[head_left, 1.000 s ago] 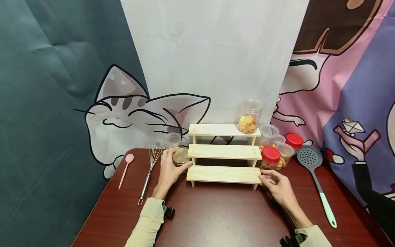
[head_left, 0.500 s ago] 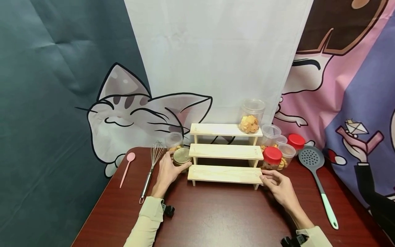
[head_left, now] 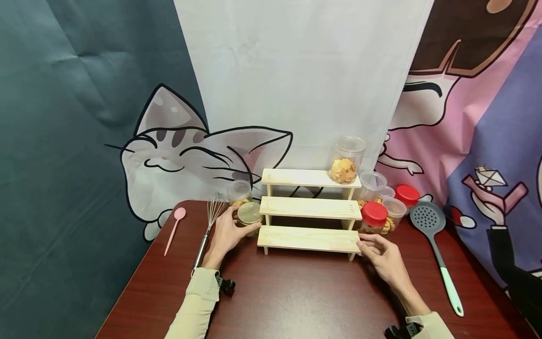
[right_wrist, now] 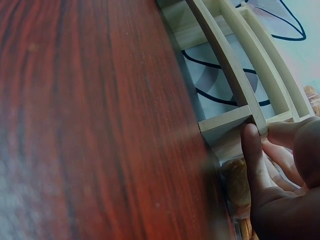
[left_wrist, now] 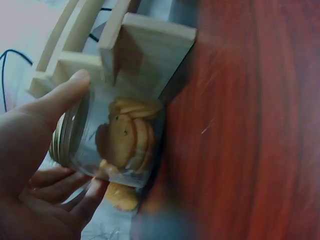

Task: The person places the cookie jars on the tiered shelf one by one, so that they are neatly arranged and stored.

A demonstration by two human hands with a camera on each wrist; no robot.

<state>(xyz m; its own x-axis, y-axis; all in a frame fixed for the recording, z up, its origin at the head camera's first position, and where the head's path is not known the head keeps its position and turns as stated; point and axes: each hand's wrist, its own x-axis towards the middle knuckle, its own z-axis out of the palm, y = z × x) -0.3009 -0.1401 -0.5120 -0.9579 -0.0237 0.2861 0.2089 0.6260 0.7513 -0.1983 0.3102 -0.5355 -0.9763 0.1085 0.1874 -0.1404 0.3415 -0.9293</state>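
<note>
A three-tier wooden display shelf (head_left: 309, 238) stands on the table. At its left end is a clear jar of cookies with a gold lid (head_left: 249, 214), upright on the table. My left hand (head_left: 226, 234) spreads loosely around this jar, thumb on the near side and fingers on the left. In the left wrist view, the cookies (left_wrist: 131, 135) show through the jar wall, beside the shelf's end panel. My right hand (head_left: 382, 258) pinches the right end of the lowest tier between thumb and fingers, and the right wrist view shows the thumb (right_wrist: 254, 150) against the board's corner.
A jar of cookies (head_left: 344, 165) stands on the top tier's right end. Right of the shelf cluster several jars, including a red-lidded jar (head_left: 373, 217), then a slotted turner (head_left: 436, 249). At left lie a whisk (head_left: 209, 226) and pink spoon (head_left: 174, 228); another clear jar (head_left: 239, 192) stands behind.
My left hand has loosened and drawn slightly left from the gold-lidded jar, which stays in place. My right hand keeps its hold on the shelf end. The head view has shifted slightly.
</note>
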